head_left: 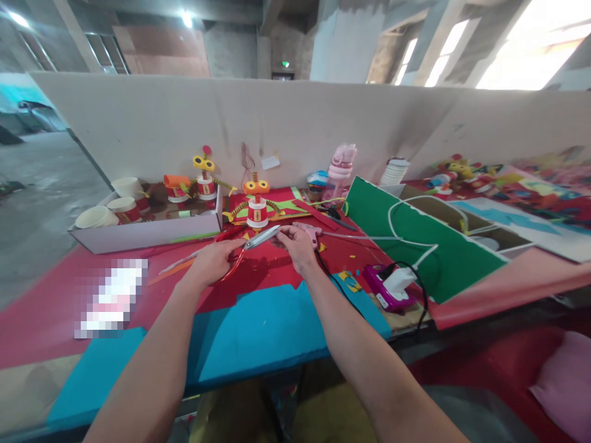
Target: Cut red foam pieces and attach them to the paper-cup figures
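Observation:
My left hand (pixel 213 263) is closed around the red handle of a pair of scissors (pixel 263 237), whose silver blades point up and to the right. At the blade tips, my right hand (pixel 298 245) has its thumb and fingers pinched together; what they grip is too small or hidden to make out. A pink glue gun (pixel 311 234) lies just beyond my right hand. Directly behind the blades stands a paper-cup robot figure (pixel 257 212) with yellow eyes and spring-like folded arms. Blue paper (pixel 263 323) covers the table edge under my forearms.
At the left, a shallow box (pixel 152 232) holds paper cups and more figures. To the right stand a green board (pixel 410 240) and a purple power strip (pixel 388 292) with a white plug and cables. A pink bottle (pixel 340 169) stands before the white partition (pixel 295 117).

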`<state>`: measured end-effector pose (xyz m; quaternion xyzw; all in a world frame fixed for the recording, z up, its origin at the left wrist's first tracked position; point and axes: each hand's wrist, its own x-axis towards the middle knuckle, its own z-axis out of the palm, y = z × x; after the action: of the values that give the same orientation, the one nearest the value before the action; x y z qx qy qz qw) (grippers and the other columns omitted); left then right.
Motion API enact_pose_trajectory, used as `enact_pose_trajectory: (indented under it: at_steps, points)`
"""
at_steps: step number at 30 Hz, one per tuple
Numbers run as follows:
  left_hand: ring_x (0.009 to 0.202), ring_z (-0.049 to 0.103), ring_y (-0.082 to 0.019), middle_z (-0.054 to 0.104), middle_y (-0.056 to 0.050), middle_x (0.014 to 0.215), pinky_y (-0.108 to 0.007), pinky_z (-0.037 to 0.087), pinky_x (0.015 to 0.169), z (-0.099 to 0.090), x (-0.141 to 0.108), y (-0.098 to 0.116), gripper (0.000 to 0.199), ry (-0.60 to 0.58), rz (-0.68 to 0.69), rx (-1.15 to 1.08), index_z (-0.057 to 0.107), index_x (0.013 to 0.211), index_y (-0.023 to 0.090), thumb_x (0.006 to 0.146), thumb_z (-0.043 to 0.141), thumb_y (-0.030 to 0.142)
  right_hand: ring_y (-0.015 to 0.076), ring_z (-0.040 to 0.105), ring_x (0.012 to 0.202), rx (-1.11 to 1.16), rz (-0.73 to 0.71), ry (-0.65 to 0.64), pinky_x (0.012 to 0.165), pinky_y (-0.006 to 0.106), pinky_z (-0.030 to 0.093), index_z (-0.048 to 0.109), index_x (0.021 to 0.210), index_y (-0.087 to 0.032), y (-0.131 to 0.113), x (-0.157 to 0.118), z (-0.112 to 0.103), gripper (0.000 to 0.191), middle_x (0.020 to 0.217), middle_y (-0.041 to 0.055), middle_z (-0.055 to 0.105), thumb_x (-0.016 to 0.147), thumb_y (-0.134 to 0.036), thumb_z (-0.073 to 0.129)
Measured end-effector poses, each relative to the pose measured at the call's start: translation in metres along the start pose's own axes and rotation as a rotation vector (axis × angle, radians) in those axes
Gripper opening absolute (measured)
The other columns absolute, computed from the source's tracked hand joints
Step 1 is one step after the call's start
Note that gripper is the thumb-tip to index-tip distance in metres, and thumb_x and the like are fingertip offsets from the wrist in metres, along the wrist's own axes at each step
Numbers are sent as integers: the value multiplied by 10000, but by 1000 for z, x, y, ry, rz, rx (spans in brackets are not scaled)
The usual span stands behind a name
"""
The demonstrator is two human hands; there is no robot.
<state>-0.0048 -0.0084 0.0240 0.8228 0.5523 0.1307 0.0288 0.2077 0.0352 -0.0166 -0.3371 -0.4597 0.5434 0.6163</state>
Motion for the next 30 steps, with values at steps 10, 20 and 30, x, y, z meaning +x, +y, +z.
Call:
enact_pose_trajectory:
  at_steps: [10,20,30]
  points:
    - [926,635,-207,669,-31,1151,-246,442,735,1,0,-2,576,16,30,-28,511,1323,291,778,446,116,123,662,613,28,-2,-24,685,277,560,649,757,-163,0,-1,0,252,669,-6,692,625,-352,752]
    - [987,627,-222,652,-27,1193,-253,446,747,3,1,-5,506,12,55,-67,517,1313,298,815,473,219,120,657,599,18,2,-16,692,280,560,649,740,-173,-3,-2,2,260,642,-17,694,608,-364,767]
    - [989,626,-216,660,-29,1178,-248,448,754,2,1,-4,504,15,47,-71,524,1308,287,812,471,214,119,658,608,11,2,-19,705,287,560,648,750,-167,-2,-1,1,260,657,-8,691,621,-360,765]
